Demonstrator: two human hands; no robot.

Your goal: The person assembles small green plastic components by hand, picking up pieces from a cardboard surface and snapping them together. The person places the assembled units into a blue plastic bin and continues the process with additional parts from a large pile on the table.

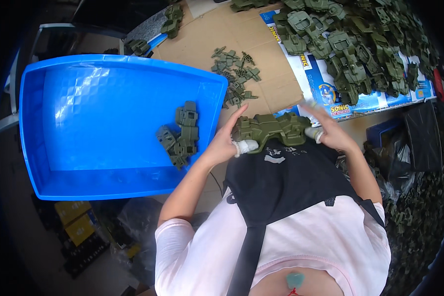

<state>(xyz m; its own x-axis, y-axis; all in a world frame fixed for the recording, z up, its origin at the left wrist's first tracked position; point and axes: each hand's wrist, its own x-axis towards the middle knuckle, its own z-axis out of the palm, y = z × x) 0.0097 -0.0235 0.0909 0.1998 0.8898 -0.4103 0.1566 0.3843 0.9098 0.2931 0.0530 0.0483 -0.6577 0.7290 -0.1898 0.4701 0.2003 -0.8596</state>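
A dark green plastic toy vehicle body [271, 130], long and notched at its near side, lies crosswise before my black apron. My left hand [228, 140] grips its left end, thumb along the near side and index finger stretched out beyond it. At the other end, my right hand [330, 132] has its thumb beside the part and its fingers spread, blurred by motion. White coverings wrap both thumbs. A few similar green bodies [186, 133] lie in the right part of the blue plastic bin [103, 175].
Small green parts [236, 74] are scattered on the cardboard [276, 84] ahead. A big heap of green vehicle bodies [350, 49] covers printed sheets at the far right. More green pieces [419, 217] are piled low on the right, near clear plastic bags [397, 172].
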